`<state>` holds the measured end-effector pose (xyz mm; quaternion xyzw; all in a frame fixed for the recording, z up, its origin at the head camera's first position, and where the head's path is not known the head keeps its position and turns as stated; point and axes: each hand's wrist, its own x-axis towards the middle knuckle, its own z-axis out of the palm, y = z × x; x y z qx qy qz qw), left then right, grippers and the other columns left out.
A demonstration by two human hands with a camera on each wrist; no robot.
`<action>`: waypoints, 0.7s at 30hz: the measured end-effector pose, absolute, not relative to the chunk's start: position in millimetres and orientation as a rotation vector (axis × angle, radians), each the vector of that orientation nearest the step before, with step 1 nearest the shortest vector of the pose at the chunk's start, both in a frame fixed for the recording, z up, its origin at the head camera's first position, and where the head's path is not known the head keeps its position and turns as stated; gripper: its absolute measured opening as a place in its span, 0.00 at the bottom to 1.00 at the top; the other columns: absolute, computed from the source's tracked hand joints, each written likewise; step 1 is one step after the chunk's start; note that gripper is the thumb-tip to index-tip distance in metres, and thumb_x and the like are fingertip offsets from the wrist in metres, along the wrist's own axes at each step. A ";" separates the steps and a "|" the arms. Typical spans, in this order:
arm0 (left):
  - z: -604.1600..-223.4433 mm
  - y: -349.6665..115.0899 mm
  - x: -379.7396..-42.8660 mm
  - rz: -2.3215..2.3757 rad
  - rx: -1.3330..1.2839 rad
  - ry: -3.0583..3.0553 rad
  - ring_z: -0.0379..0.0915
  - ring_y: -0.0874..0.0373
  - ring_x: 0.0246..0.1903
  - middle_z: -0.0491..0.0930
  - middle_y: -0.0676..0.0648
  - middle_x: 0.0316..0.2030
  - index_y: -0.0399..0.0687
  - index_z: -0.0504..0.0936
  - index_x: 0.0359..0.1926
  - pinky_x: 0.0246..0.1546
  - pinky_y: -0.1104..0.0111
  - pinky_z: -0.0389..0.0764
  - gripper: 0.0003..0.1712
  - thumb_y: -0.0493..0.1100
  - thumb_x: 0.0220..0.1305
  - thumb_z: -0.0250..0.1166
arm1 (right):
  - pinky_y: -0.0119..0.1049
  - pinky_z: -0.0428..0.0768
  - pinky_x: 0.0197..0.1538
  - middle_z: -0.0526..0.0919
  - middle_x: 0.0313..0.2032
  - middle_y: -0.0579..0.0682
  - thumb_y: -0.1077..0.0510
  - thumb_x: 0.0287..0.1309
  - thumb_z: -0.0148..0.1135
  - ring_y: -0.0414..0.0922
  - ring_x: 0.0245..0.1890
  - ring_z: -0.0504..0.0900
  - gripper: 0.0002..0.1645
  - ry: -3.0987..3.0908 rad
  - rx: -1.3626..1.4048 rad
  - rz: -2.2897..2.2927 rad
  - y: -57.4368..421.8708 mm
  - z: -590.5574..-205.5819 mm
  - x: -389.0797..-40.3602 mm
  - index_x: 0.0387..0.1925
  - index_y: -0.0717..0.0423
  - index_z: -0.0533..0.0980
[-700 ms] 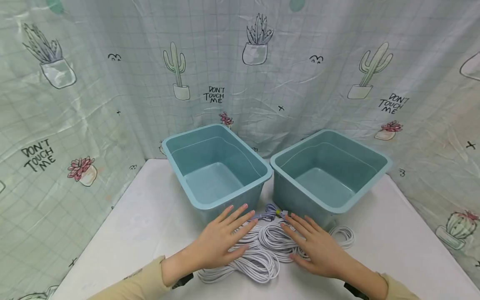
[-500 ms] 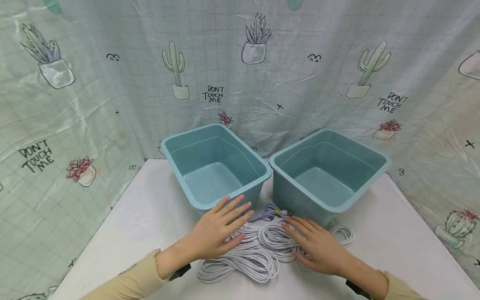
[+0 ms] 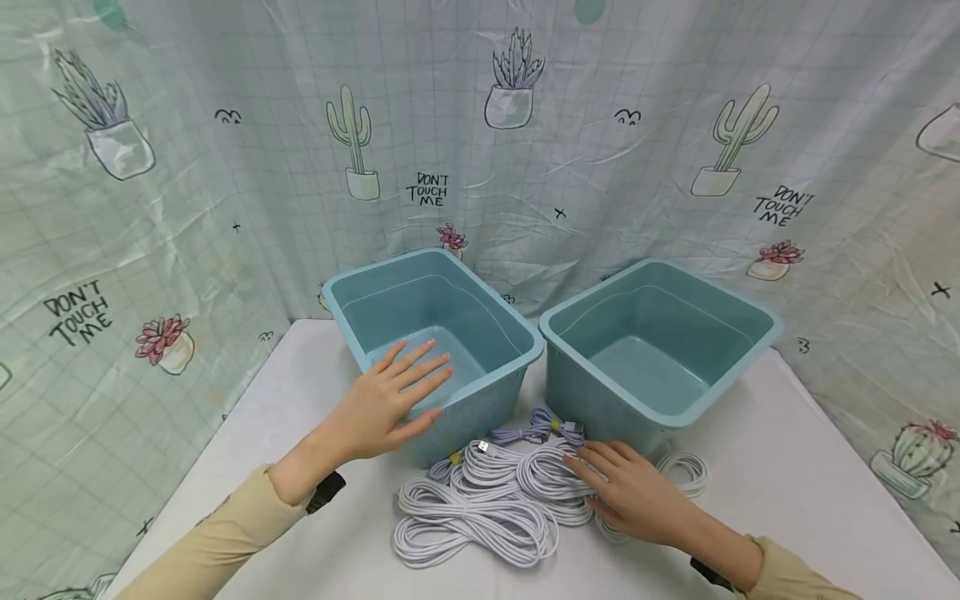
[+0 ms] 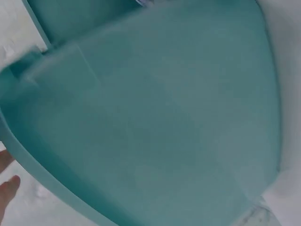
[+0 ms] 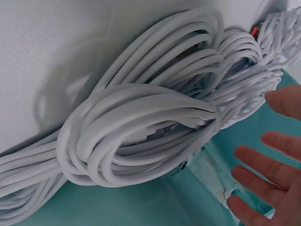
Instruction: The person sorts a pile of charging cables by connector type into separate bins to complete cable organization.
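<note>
My left hand (image 3: 390,404) is over the front rim of the left blue-green bin (image 3: 495,390), fingers straight and spread, with nothing in them. The left wrist view is filled by that bin's wall (image 4: 164,113), with two fingertips (image 4: 9,188) at the left edge. My right hand (image 3: 633,496) reaches over the right part of a pile of white coiled cables (image 3: 551,475). In the right wrist view its fingers (image 5: 268,165) are spread beside a bundled white cable (image 5: 141,136), not curled round it. A looped white cable bundle (image 3: 480,529) lies nearest the front.
A second blue-green bin (image 3: 600,375) stands at the right, rim close to the first. Lavender cables (image 3: 551,423) with a yellow tie lie between the bins' fronts. Another white coil (image 3: 686,473) lies at the right. A patterned curtain (image 3: 517,167) hangs behind the white table (image 3: 262,433).
My left hand has moved from above the cables up and left to the left bin's front rim, uncovering a USB plug and more cable. The right hand has lowered slightly over the cables.
</note>
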<state>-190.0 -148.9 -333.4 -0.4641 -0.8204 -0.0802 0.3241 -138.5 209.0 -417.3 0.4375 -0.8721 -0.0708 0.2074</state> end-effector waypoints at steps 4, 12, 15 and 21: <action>-334.7 -162.9 -205.7 -0.224 -1.195 -2.177 0.63 0.45 0.59 0.73 0.44 0.55 0.44 0.72 0.56 0.61 0.50 0.58 0.30 0.58 0.68 0.37 | 0.42 0.73 0.49 0.77 0.48 0.49 0.46 0.38 0.70 0.46 0.49 0.74 0.40 -2.410 1.216 -0.231 210.1 -420.0 -141.9 0.56 0.52 0.69; -337.9 -191.1 -232.9 -0.276 -1.123 -2.315 0.64 0.47 0.58 0.73 0.44 0.55 0.45 0.72 0.57 0.63 0.52 0.55 0.27 0.55 0.65 0.48 | 0.41 0.74 0.46 0.77 0.45 0.49 0.45 0.38 0.70 0.47 0.47 0.74 0.39 -2.369 1.210 -0.238 212.4 -427.2 -151.8 0.54 0.52 0.69; -340.9 -199.3 -242.9 -0.311 -1.101 -2.351 0.63 0.46 0.59 0.72 0.44 0.56 0.44 0.72 0.56 0.63 0.50 0.54 0.26 0.52 0.62 0.53 | 0.42 0.74 0.46 0.77 0.45 0.49 0.43 0.38 0.69 0.47 0.47 0.74 0.39 -2.365 1.205 -0.247 213.0 -429.6 -154.5 0.54 0.51 0.69; -347.6 -208.1 -259.5 -0.345 -1.059 -2.403 0.61 0.46 0.60 0.71 0.43 0.57 0.45 0.71 0.58 0.63 0.50 0.54 0.25 0.50 0.61 0.55 | 0.42 0.73 0.45 0.76 0.44 0.50 0.40 0.38 0.68 0.47 0.46 0.74 0.40 -2.327 1.224 -0.279 215.3 -435.7 -160.1 0.54 0.52 0.69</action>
